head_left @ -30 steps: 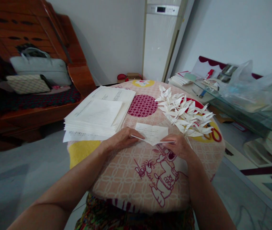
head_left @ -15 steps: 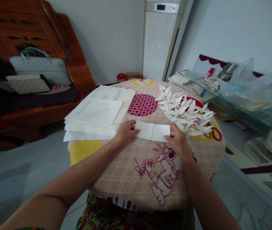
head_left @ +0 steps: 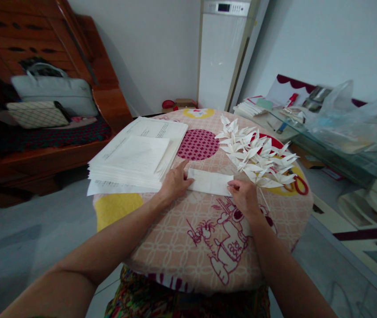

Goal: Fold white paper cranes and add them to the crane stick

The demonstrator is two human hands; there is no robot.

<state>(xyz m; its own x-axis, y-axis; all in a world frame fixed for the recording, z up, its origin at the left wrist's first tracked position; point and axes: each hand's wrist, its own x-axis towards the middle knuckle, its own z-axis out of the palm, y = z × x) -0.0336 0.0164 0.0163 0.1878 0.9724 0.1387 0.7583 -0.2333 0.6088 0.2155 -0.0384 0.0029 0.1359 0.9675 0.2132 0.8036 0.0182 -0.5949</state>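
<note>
As the folded paper strip is laid across the table, its right end is pinched by the right hand's fingers; its left edge is touched by the left hand, grip unclear. Pointed paper shapes are heaped far right, apparently finished; left, a paper stack seems yet unfolded.

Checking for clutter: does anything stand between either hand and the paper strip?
Nothing visible: the left hand and right hand touch opposite ends of the paper strip. The paper stack lies off to its left.
</note>
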